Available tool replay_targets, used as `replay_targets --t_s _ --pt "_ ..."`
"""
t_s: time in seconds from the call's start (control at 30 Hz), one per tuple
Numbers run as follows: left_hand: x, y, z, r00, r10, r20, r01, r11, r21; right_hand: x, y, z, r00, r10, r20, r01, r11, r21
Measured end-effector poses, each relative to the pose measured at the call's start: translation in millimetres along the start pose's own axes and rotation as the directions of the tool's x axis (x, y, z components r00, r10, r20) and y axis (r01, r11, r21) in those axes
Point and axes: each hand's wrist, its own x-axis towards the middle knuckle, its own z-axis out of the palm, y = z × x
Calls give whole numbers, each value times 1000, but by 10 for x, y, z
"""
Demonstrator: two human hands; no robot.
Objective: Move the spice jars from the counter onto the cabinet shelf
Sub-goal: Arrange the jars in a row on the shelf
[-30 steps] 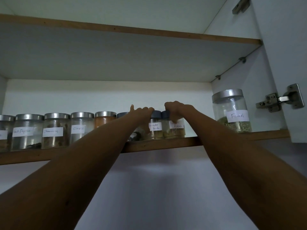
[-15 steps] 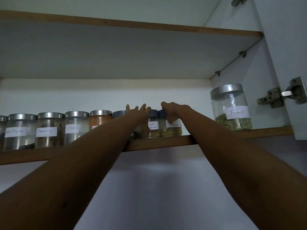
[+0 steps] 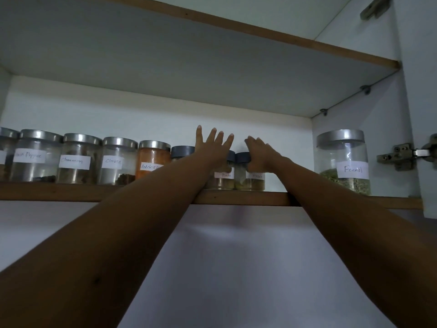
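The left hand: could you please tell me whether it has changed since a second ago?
Yes. The left hand has opened, its fingers now spread and raised above the dark-lidded small glass jar it earlier covered on the wooden shelf.

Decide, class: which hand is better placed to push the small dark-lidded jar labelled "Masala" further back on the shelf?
Probably the right hand: it already rests on the Masala jar, by its dark lid. The left hand is open, fingers spread, over the neighbouring jar.
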Motion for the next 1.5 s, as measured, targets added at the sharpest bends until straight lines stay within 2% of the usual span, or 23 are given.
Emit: replay_targets --t_s 0.1,0.17,0.23,0.3,0.4,0.6,0.67,0.83,0.9,0.97,1.07,1.17,1.23,1.4,1.5 --pt "-113 25 -269 992 -36 -121 27 997 -70 -63 -6 -63 979 35 -201 -44 998 -43" --pt "-272 62 -461 982 -101 -158 57 964 -259 -85 -15 -78 965 38 -261 -60 995 -75" --pt "-480 129 -576 992 -117 -56 70 846 -529 -95 -44 -81 958 52 -282 -72 996 -61" --pt "-707 272 -557 1000 -6 30 24 778 -627 -104 -70 -92 955 74 -286 -90 995 -45" --pt "-1002 462 -501 991 101 86 -21 763 -646 -148 -114 -125 950 88 -300 -96 995 -12" --pt "-1123 580 -550 981 40 188 81 799 -596 -243 -230 -193 938 103 -332 -55 987 149" --pt "-1126 580 -532 976 -1 216 127 812 -570 -268 -245 -277 902 66 -428 -1 989 149" --pt "-1178 615 -597 977 -91 194 178 848 -499 -610 -158 -737 750 -166 -641 244 969 34" --pt "-1192 635 -646 972 -92 215 191 840 -507 -837 1 -925 695 -191 -693 278 961 13" --pt "-1198 652 -688 963 -82 257 211 824 -525 -1034 269 -1060 688 -152 -710 261 964 47" --pt "-1197 669 -724 948 -85 307 245 811 -530 -1221 732 -1155 776 -50 -629 167 977 129" --pt "-1203 700 -741 935 -95 342 279 793 -541 -1315 1122 -1162 899 -33 -437 113 981 158" --pt "-1208 703 -744 929 -97 358 294 782 -550 -1343 1269 -1177 954 -51 -295 117 970 212" --pt "-1197 686 -719 929 -99 357 294 784 -547 -1391 1343 -1337 985 -169 25 165 981 102" --pt "-1195 682 -718 933 -85 350 275 796 -539 -1370 1331 -1288 985 -167 54 165 986 28"
